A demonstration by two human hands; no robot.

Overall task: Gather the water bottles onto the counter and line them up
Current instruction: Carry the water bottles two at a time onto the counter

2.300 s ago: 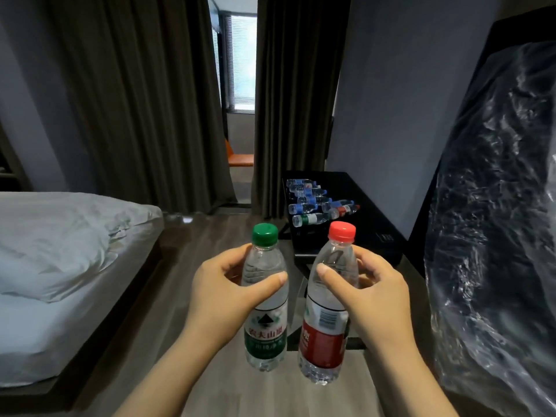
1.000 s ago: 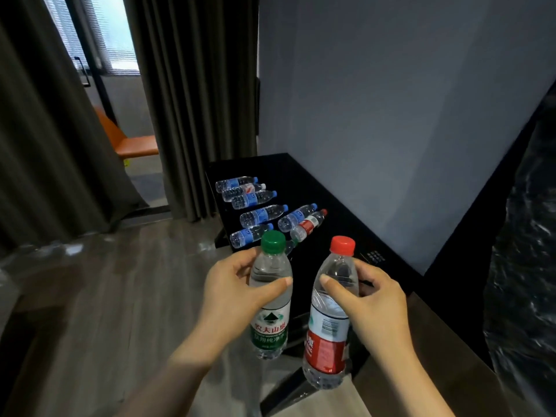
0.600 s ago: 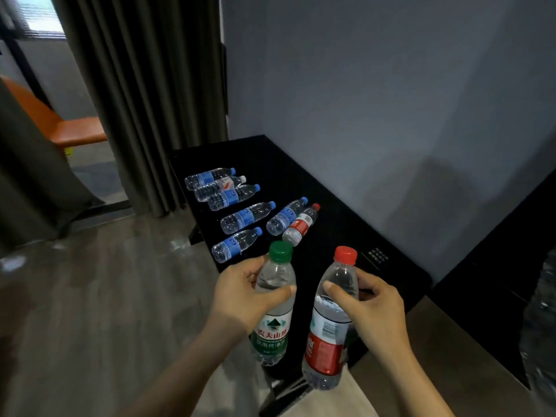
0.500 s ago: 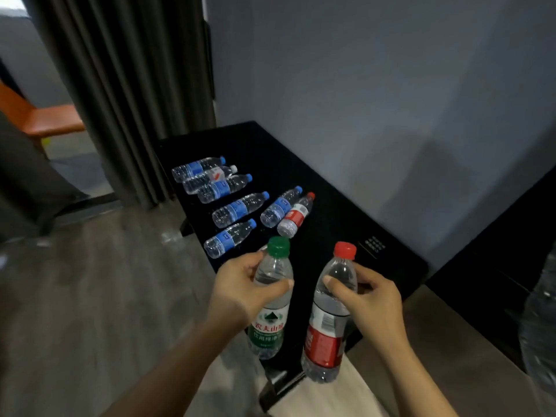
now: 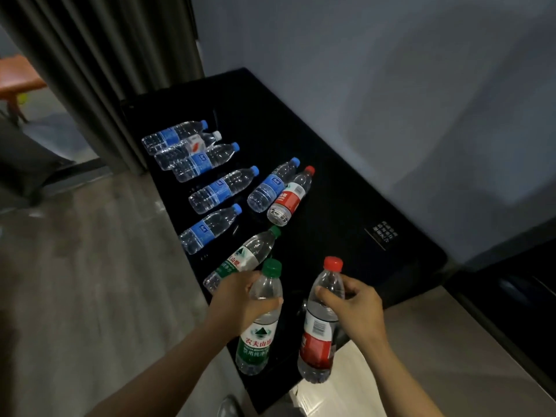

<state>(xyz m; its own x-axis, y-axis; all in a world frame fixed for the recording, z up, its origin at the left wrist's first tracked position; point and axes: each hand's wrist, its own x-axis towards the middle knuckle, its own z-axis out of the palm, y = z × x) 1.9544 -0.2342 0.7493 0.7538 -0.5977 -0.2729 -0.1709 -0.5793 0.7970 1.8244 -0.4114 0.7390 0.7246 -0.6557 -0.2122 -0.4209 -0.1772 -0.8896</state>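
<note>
My left hand (image 5: 237, 302) grips a green-capped water bottle (image 5: 260, 323) upright by its shoulder. My right hand (image 5: 358, 308) holds a red-capped, red-labelled water bottle (image 5: 320, 332) the same way. Both bottles hang above the near end of the black counter (image 5: 346, 206). Several bottles lie on their sides on the counter: blue-labelled ones (image 5: 219, 191) in a rough row, a white-capped one (image 5: 192, 144), a red-labelled one (image 5: 288, 198) and a green-labelled one (image 5: 243, 258) just beyond my left hand.
A grey wall (image 5: 391, 85) runs along the counter's right side. Dark curtains (image 5: 105, 70) hang at the far end. The wooden floor (image 5: 75, 281) lies left of the counter, and an orange seat (image 5: 18, 79) stands at the far left. A small printed label (image 5: 380, 236) marks the countertop.
The view has swung from the bed and window down onto the counter as I came closer. Both hands still hold their bottles upright. A lying green-labelled bottle has come into sight.
</note>
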